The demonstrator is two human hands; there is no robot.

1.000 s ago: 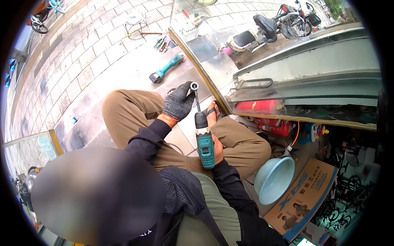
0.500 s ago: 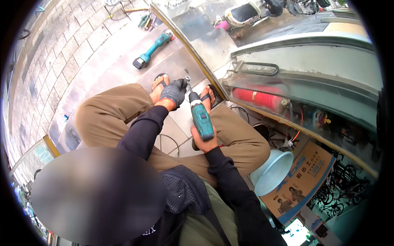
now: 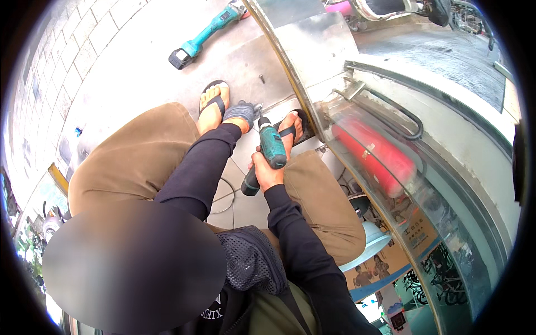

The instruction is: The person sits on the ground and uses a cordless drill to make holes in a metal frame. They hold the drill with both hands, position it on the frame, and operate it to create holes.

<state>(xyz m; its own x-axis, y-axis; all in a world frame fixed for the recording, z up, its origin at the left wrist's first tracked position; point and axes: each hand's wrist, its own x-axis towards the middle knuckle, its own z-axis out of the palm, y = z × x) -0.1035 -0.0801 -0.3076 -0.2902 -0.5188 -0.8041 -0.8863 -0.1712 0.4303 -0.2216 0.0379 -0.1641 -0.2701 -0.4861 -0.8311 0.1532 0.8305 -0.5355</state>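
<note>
My right hand, bare, wraps the handle of a teal and black cordless drill. The drill's black chuck points away from me, between my feet. Close to its tip is my left hand in a dark grey glove, with its fingers curled. A small shiny metal piece shows between the gloved fingers and the drill tip; its exact shape is too small to make out. Beyond the hands a small dark bolt lies on the floor.
A teal angle grinder lies on the step ahead. A glass panel with a yellowish frame stands close on the right, with a red fire extinguisher behind it. A pale blue basin and a cardboard box are beside my right knee.
The drill has turned so its battery base now shows to the left of my right hand. My gloved hand is lower, close to the drill tip. The whole view has shifted.
</note>
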